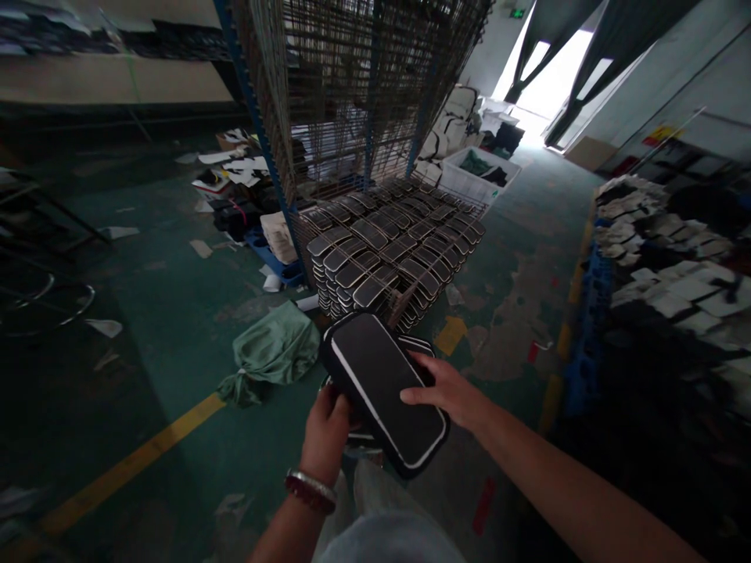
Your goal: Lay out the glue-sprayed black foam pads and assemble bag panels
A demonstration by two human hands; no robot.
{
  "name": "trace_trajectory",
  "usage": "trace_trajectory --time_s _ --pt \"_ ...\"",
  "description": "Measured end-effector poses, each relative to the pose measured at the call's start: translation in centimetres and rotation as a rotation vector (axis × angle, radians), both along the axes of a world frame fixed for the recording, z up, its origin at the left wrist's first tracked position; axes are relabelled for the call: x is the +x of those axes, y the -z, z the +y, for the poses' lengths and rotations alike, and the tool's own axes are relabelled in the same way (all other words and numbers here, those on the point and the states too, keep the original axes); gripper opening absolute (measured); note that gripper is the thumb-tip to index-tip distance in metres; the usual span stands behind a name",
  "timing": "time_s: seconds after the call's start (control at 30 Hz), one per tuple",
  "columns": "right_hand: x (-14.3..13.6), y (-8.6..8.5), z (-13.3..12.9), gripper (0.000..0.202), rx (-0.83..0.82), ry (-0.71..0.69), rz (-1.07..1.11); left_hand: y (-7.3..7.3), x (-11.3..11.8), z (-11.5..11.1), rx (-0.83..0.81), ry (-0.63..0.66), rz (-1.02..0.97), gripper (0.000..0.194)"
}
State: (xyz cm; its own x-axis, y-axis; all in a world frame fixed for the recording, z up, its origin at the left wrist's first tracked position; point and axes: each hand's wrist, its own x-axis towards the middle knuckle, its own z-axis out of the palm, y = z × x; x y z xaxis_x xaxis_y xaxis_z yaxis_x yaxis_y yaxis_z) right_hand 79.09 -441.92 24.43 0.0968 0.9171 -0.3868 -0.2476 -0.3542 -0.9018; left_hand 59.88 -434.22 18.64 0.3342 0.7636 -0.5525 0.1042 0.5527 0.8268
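Note:
A black rounded panel with a white edge line (387, 387) is tilted in front of my body. My right hand (437, 387) grips its right side, thumb on top and the other fingers mostly hidden behind. My left hand (328, 426) is closed at the panel's lower left edge; its fingertips are hidden under it, so what they pinch cannot be made out. White-striped edges of more dark pieces show beneath the panel. Just beyond, several stacks of similar dark pieces with pale edges (375, 289) lie at the foot of a rack.
A tall wire rack with blue posts (249, 102) stands ahead. On the floor at left lies a tied green sack (275, 344). A white bin (481, 176) stands behind the rack. Pale stacked pieces (692, 289) rest along the right by a blue pallet (590, 328).

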Motion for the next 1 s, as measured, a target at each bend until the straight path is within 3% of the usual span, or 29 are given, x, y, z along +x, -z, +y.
trace_trajectory --time_s 0.1,0.23,0.37,0.6,0.8,0.9,1.0 --pt "0.9 1.2 0.1 0.057 -0.068 0.053 0.179 -0.2 -0.3 -0.4 -0.023 0.041 -0.02 0.033" --pt "2.4 1.5 0.2 0.055 -0.088 -0.009 0.282 -0.4 -0.5 -0.5 -0.048 0.002 -0.032 0.042" --pt "4.4 1.9 0.3 0.05 -0.089 0.013 0.33 -0.1 -0.6 -0.5 -0.069 -0.014 0.004 0.047" --pt "7.3 4.7 0.7 0.03 -0.165 0.079 0.36 -0.1 -0.5 -0.7 -0.118 -0.021 -0.051 0.04" --pt "10.2 4.1 0.5 0.033 -0.15 0.12 0.331 -1.5 -1.0 -0.5 -0.245 -0.069 -0.195 0.03" --pt "11.7 3.8 0.5 0.043 -0.103 0.132 0.311 -1.1 -1.4 -0.3 -0.29 -0.117 -0.263 0.032" --pt "12.1 4.8 0.6 0.053 -0.074 0.116 0.302 -0.3 -1.8 -0.5 -0.314 -0.135 -0.288 0.036"
